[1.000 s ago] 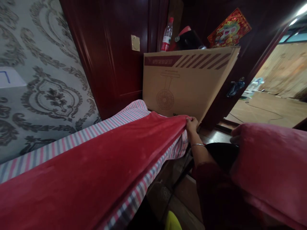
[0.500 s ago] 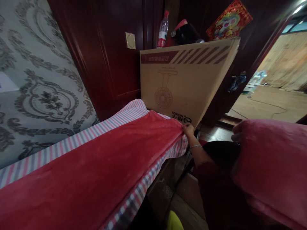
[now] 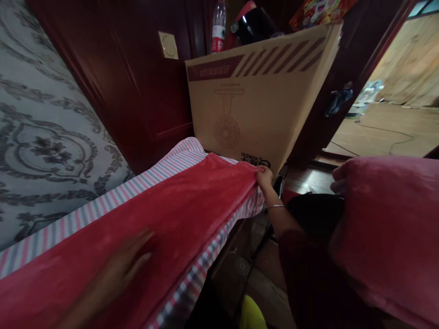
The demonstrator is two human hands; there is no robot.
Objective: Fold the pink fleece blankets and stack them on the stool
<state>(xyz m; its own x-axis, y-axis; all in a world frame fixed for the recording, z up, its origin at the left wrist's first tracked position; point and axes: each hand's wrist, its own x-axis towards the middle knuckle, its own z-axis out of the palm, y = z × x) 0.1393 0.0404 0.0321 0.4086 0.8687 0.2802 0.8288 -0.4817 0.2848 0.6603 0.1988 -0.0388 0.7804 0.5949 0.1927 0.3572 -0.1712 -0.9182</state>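
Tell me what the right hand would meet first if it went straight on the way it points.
Past the red cloth it grips, the right hand would probably meet the front of the cardboard box first; depth here is hard to judge.

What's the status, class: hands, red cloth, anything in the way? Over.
Left hand blurred over red cloth, contact unclear. Right hand pinching cloth's far corner. Cloth lying lengthwise on striped fabric. Cardboard box standing just past the far end.

1 head-height view, facing forward, downward
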